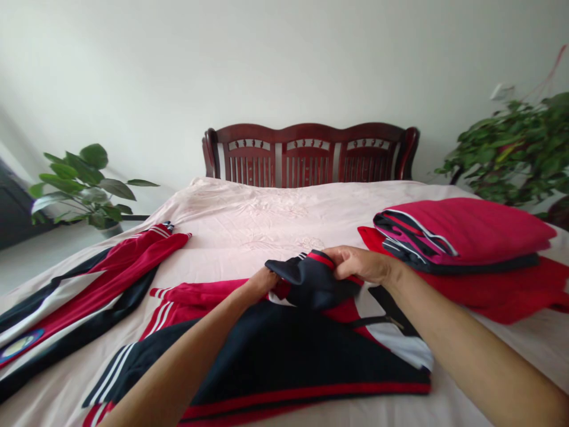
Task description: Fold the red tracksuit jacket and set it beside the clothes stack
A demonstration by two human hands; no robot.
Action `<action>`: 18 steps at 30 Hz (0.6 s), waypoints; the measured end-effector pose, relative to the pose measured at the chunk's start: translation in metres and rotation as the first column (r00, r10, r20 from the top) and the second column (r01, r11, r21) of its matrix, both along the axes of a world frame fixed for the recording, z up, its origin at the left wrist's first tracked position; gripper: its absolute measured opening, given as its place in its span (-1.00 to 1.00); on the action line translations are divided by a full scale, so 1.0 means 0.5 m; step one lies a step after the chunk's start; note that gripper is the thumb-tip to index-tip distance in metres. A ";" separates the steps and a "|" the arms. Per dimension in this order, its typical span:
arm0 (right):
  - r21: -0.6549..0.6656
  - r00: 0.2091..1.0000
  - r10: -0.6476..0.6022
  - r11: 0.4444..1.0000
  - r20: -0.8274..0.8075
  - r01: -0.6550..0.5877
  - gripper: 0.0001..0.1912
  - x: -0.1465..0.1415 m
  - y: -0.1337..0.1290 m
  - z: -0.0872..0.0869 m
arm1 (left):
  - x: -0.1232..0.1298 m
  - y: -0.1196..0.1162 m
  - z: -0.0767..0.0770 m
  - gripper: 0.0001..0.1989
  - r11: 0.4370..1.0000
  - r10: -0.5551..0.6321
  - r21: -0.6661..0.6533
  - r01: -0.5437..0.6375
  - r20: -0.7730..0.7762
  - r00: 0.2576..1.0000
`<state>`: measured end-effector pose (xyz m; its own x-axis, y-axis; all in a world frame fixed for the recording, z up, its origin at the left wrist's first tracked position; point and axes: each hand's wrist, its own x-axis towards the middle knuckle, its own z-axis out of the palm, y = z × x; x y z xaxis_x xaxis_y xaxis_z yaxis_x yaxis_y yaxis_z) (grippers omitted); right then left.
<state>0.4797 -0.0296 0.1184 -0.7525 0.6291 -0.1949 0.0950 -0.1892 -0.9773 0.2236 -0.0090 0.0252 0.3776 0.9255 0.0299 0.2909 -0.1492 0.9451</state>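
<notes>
**A:** Your left hand (262,283) and right hand (355,265) are both closed on a bunch of navy fabric (311,281) with a red edge, part of the navy-and-red track jacket (284,356). They stand close together, with the bunch held between them.

**B:** And the jacket lies where, from your side?

**A:** Spread flat on the bed, right in front of you, its white-striped red sleeve (186,293) reaching out to the left under your left forearm.

**B:** The surface under it is a pale pink bedsheet (249,225), softly creased, with a faint pattern. Just to your left lies a long red-and-navy garment (75,296) with white stripes and a round badge near the bed's edge.

**A:** On your right, a folded stack of magenta and navy clothes (457,234) sits on a spread-out red garment (502,290), just beyond your right hand.

**B:** Look up and you have a dark red wooden headboard (309,157) with slatted panels against a pale wall (133,71). A broad-leaved potted plant (84,187) stands on the grey floor (44,261) past the bed's far left corner, and a bushier green plant (511,148) fills the right side, near the wall.
</notes>
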 end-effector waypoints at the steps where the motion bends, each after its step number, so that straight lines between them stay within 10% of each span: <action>1: -0.006 1.000 0.002 1.000 0.013 -0.002 -0.47 0.004 -0.005 -0.003 | 0.011 -0.003 0.008 -0.78 1.000 -0.022 -0.009 0.022 0.062 0.998; 11: -0.012 0.988 -0.150 0.988 0.047 0.151 -0.52 0.029 -0.036 -0.015 | -0.019 -0.090 0.139 -0.25 0.952 -0.096 -0.162 0.259 0.646 0.757; 18: -0.042 0.992 0.103 0.994 0.067 -0.101 -0.34 0.008 -0.076 -0.026 | -0.033 -0.195 0.074 -0.46 0.842 0.141 -0.532 0.088 0.374 0.917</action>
